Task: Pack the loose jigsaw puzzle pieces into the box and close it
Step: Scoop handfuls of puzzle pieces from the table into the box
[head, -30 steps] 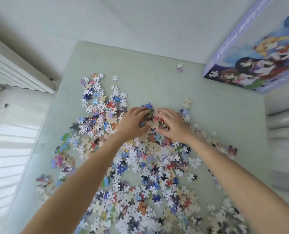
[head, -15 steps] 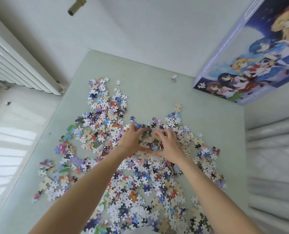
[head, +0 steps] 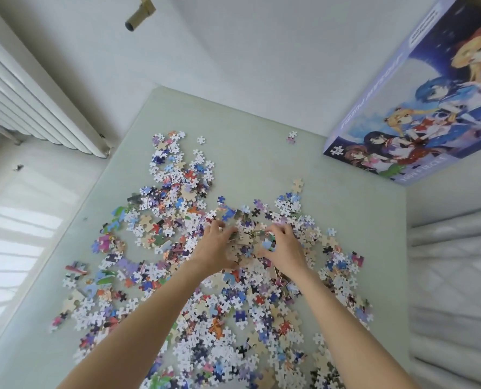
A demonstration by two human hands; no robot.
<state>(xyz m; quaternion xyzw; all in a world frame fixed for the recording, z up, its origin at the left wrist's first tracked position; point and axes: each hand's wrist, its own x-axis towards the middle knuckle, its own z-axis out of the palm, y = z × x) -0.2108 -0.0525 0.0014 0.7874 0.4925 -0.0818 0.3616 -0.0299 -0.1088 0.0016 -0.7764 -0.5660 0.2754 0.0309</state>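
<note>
Pieces: your loose, multicoloured cardboard jigsaw pieces (head: 228,279) lay scattered over the pale green tabletop (head: 261,161).
Hands: your left hand (head: 215,252) and right hand (head: 285,252) had curled fingers gathering a central heap.
Handling: light, thin, probably slippery; scoop from underneath.
Box: the illustrated purple cardboard box (head: 419,108) stood far right.
Room: bare surface lay between pile and box.
</note>
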